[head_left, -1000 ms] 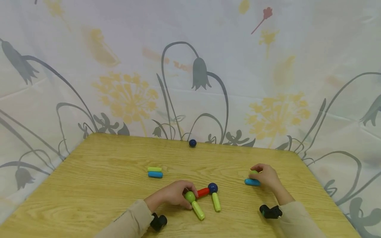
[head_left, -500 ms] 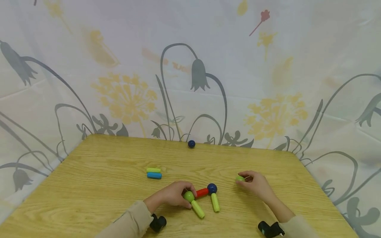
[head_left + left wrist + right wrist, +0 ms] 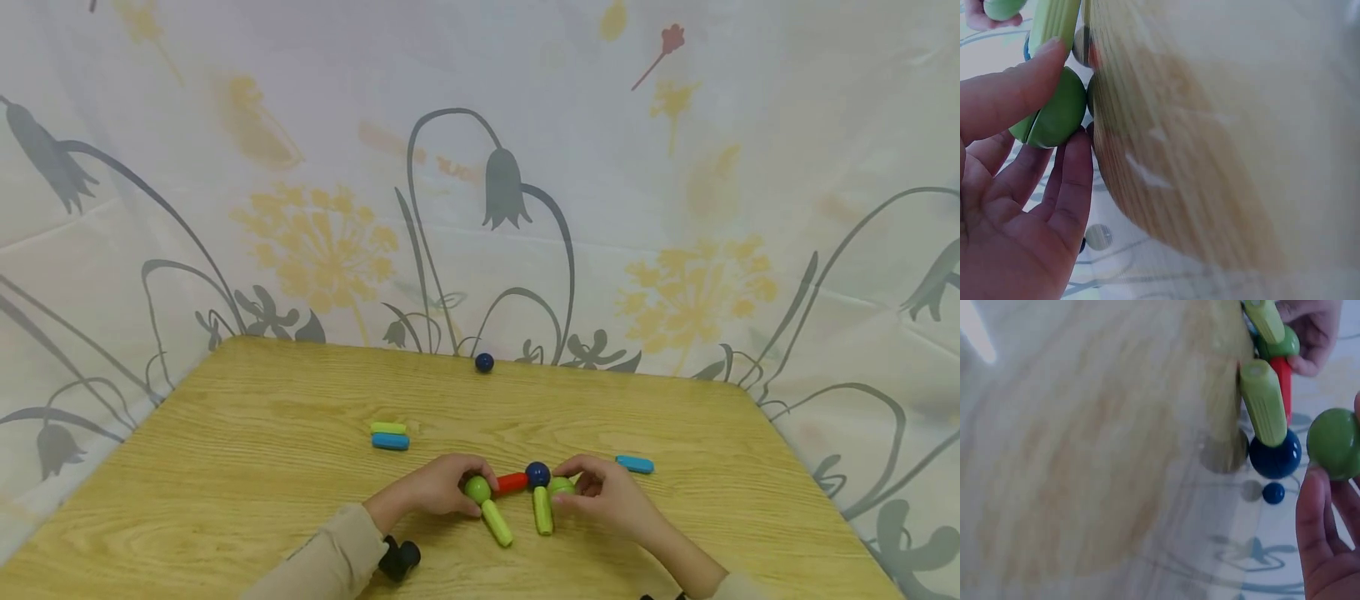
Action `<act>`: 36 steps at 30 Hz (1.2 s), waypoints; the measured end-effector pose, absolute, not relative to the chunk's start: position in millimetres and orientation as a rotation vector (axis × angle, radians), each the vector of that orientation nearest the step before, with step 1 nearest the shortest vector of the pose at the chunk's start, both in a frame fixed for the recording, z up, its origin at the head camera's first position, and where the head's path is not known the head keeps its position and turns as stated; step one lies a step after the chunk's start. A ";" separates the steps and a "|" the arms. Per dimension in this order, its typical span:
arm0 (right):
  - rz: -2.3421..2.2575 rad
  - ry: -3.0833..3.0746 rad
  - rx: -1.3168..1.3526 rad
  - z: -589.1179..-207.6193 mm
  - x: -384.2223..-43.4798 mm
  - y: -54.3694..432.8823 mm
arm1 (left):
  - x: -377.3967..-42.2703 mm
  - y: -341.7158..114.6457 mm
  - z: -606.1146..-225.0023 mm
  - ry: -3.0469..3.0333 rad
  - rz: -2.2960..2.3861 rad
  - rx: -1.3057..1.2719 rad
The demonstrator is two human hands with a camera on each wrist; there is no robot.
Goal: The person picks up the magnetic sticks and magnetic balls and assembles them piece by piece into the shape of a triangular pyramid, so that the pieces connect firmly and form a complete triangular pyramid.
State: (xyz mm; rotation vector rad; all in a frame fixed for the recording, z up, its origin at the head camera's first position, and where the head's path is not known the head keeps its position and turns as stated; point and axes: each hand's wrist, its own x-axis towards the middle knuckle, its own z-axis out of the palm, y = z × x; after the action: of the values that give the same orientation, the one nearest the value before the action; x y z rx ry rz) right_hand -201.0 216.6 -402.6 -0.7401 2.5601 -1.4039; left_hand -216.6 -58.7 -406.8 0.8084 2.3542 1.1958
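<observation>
My left hand grips a green ball between thumb and fingers, low over the wooden table. From that ball a yellow-green rod points toward me, and a red rod runs right to a dark blue ball. A second yellow-green rod sticks out from the blue ball toward me. My right hand pinches another green ball by its sides. In the head view this ball sits right beside the blue ball; the right wrist view shows a narrow gap between them.
A blue rod lies behind my right hand. To the left, a yellow-green rod and a blue rod lie side by side. Another dark blue ball rests at the table's far edge, before a flower-printed cloth.
My right hand has lifted the green ball from beside the right-hand blue rod and carried it left to the dark blue ball. My left hand keeps its grip in the same place.
</observation>
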 end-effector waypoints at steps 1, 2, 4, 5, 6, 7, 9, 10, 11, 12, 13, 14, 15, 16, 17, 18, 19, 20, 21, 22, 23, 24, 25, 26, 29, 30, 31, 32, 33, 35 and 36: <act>-1.403 2.525 -0.769 -404.2 -200.2 214.9 | -216.6 -58.7 -406.9 2.358 1.193 0.807; -1.405 2.483 -0.805 -405.5 -199.3 213.1 | -216.7 -58.8 -406.9 2.359 1.191 0.807; -1.383 2.431 -0.873 -407.6 -197.2 209.4 | -216.8 -58.7 -406.6 2.362 1.188 0.804; -1.365 2.410 -0.893 -408.6 -196.2 207.4 | -216.8 -58.8 -406.2 2.362 1.188 0.804; -1.348 2.395 -0.927 -409.6 -195.4 205.5 | -216.9 -58.8 -406.0 2.360 1.188 0.803; -1.336 2.380 -0.965 -410.3 -195.0 204.0 | -217.2 -58.7 -405.8 2.361 1.186 0.806; -1.304 2.358 -1.059 -411.3 -194.6 201.8 | -217.7 -58.6 -405.3 2.358 1.188 0.807; -1.281 2.352 -1.088 -411.9 -195.0 201.0 | -217.8 -58.6 -405.2 2.358 1.189 0.808; -1.269 2.339 -1.130 -412.8 -195.6 200.4 | -218.0 -58.6 -405.2 2.357 1.191 0.809; -1.252 2.329 -1.175 -413.7 -196.6 200.0 | -218.2 -58.7 -405.2 2.354 1.193 0.807; -1.227 2.323 -1.204 -414.4 -197.4 199.9 | -218.3 -58.7 -405.3 2.353 1.194 0.807; -1.195 2.320 -1.226 -414.8 -198.0 199.7 | -218.5 -58.8 -405.5 2.350 1.195 0.807; -1.164 2.317 -1.243 -414.9 -198.4 199.4 | -218.6 -58.8 -405.7 2.350 1.195 0.807; -1.138 2.312 -1.255 -415.0 -198.7 199.2 | -218.7 -58.9 -405.9 2.350 1.193 0.808; -1.114 2.308 -1.269 -415.1 -199.0 199.0 | -218.9 -59.0 -406.1 2.350 1.191 0.808; -1.097 2.304 -1.287 -415.0 -199.0 198.7 | -219.0 -59.1 -406.2 2.350 1.190 0.809; -1.080 2.306 -1.308 -414.9 -198.9 198.4 | -219.1 -59.2 -406.4 2.352 1.187 0.809; -1.071 2.309 -1.329 -414.7 -198.6 197.9 | -219.2 -59.3 -406.6 2.352 1.188 0.811; -1.071 2.311 -1.347 -414.7 -198.4 197.3 | -219.3 -59.3 -406.7 2.351 1.189 0.813; -1.075 2.315 -1.363 -414.8 -198.2 196.7 | -219.3 -59.3 -406.9 2.350 1.190 0.816; -1.083 2.318 -1.376 -415.0 -197.9 196.1 | -219.3 -59.4 -407.1 2.350 1.193 0.819; -1.092 2.322 -1.387 -415.1 -197.5 195.7 | -219.3 -59.4 -407.3 2.350 1.195 0.821; -1.104 2.325 -1.395 -415.4 -197.2 195.3 | -219.4 -59.5 -407.6 2.349 1.196 0.822; -1.118 2.325 -1.397 -415.4 -196.9 194.9 | -219.4 -59.6 -407.9 2.349 1.198 0.823; -1.151 2.316 -1.404 -415.0 -196.0 194.8 | -219.3 -60.0 -408.3 2.349 1.200 0.810; -1.157 2.312 -1.410 -414.8 -195.7 194.7 | -219.3 -60.1 -408.4 2.347 1.201 0.803; -1.165 2.306 -1.412 -414.6 -195.5 194.8 | -219.2 -60.2 -408.4 2.347 1.203 0.796; -1.169 2.301 -1.412 -414.3 -195.1 194.9 | -219.1 -60.2 -408.3 2.347 1.204 0.790; -1.174 2.296 -1.410 -414.2 -194.8 195.2 | -218.9 -60.2 -408.2 2.348 1.206 0.786; -1.193 2.276 -1.392 -414.0 -194.5 195.4 | -218.8 -60.1 -408.2 2.347 1.214 0.781; -1.204 2.268 -1.379 -414.0 -194.5 195.4 | -218.7 -60.0 -408.2 2.347 1.218 0.780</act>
State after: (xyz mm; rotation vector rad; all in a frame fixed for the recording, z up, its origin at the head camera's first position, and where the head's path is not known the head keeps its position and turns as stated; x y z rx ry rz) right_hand -194.5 195.4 -414.0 -1.3788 2.2683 -1.2044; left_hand -218.7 -60.0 -408.2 0.7801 2.3474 1.2183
